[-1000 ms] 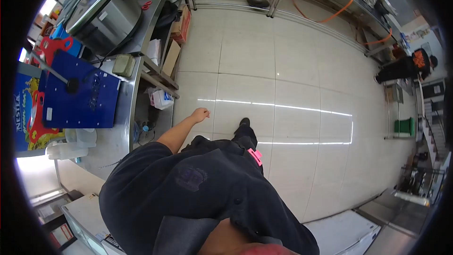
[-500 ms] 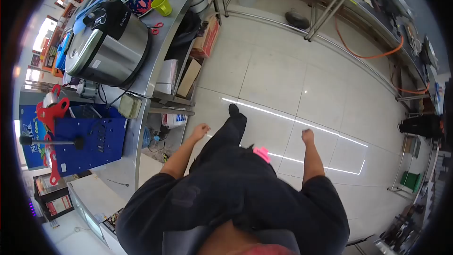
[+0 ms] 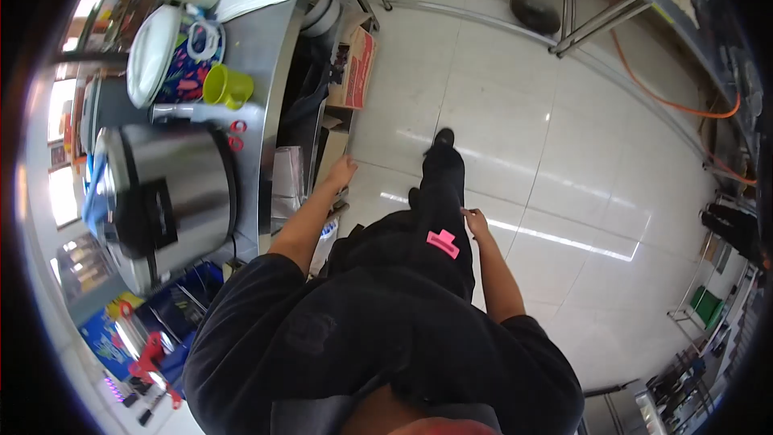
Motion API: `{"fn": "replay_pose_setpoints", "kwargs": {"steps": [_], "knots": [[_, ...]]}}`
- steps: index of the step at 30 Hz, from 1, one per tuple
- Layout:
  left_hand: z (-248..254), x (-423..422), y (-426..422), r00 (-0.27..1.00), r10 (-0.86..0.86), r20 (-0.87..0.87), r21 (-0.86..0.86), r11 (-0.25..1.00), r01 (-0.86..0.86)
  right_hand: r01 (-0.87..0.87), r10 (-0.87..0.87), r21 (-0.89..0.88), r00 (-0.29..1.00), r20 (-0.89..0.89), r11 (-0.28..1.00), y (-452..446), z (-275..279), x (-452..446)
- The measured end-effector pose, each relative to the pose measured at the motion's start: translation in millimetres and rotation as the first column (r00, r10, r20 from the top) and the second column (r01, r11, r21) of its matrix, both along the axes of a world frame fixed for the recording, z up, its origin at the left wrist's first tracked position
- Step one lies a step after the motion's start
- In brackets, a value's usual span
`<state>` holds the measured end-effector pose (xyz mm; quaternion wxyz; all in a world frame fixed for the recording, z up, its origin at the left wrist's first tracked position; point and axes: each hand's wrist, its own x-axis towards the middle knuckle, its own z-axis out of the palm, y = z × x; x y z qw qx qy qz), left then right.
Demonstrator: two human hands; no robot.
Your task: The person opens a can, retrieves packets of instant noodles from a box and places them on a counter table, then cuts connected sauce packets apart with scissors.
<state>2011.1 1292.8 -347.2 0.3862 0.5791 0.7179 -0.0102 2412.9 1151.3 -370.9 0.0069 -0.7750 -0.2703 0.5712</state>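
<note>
Tiled floor point(image 3: 499, 113), steel counter point(image 3: 262, 52). Left hand point(image 3: 342, 172) near cardboard point(image 3: 331, 147); right hand point(image 3: 477, 224) beside dark trouser leg point(image 3: 443, 181). Cannot tell whether either hand's fingers are spread or pressed together.

Trousers point(image 3: 443, 181) black; clip point(image 3: 443, 244) pink; carton point(image 3: 361, 71) red-orange; mug point(image 3: 229, 86) yellow-green; tub point(image 3: 183, 72) dark blue, floral, lid point(image 3: 151, 56) white

Worn on head, single cam; looks fwd & steeply down. Sits v. close to dark shirt point(image 3: 386, 338), below pink clip point(image 3: 443, 244) in frame. Takes in, fisheye-wide, L hand point(image 3: 342, 173) up-left of clip & R hand point(image 3: 477, 223) up-right, mid-dist.; tiled floor point(image 3: 499, 105) above clip, farther; steel counter point(image 3: 270, 64) upper L; green container point(image 3: 706, 308) lower R, far off. Fades to black well out L & R of clip.
</note>
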Motion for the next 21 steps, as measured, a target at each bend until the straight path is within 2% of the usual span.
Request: {"fn": "replay_pose_setpoints", "kwargs": {"steps": [2, 4, 7, 8, 10, 11, 13, 16, 19, 21], "knots": [[2, 22, 61, 1.000, 0.021, -0.008, -0.030, 0.999, -0.021, 0.037, -0.088, -0.279, 0.981, -0.174, 0.960, 43, 15, -7], [-14, 33, 111, 0.988, 0.102, 0.116, 0.110, 0.987, -0.115, 0.109, -0.171, -0.232, 0.949, -0.264, 0.967, 73, -16, -19], [-34, 51, 193, 0.978, 0.204, 0.048, 0.071, 0.976, -0.207, -0.053, 0.024, -0.284, 0.994, -0.103, 0.957, 123, -33, -33], [-55, 43, 213, 0.984, 0.169, 0.051, 0.055, 0.984, -0.172, -0.109, 0.099, -0.325, 0.994, -0.047, 0.939, 130, -42, -40], [-102, 23, 263, 0.993, 0.100, 0.069, 0.038, 0.994, -0.102, -0.085, 0.127, -0.351, 0.987, 0.098, 0.932, 152, -58, -56], [-127, 21, 279, 0.979, 0.192, -0.073, 0.060, 0.980, -0.187, -0.084, 0.159, -0.376, 0.972, 0.171, 0.923, 166, -59, -62], [-165, 13, 306, 0.862, 0.362, -0.355, 0.150, 0.932, -0.330, -0.088, 0.200, -0.379, 0.942, 0.269, 0.921, 188, -59, -69], [-258, -47, 338, 0.637, 0.685, -0.354, 0.333, 0.729, -0.598, -0.068, 0.185, -0.354, 0.933, 0.309, 0.933, 182, -83, -76], [-301, -83, 368, 0.543, 0.814, -0.206, 0.432, 0.574, -0.696, -0.097, 0.215, -0.371, 0.931, 0.294, 0.924, 186, -83, -84], [-347, -155, 388, 0.580, 0.768, -0.273, 0.213, 0.636, -0.742, -0.108, 0.222, -0.355, 0.929, 0.298, 0.928, 190, -80, -90]]}}
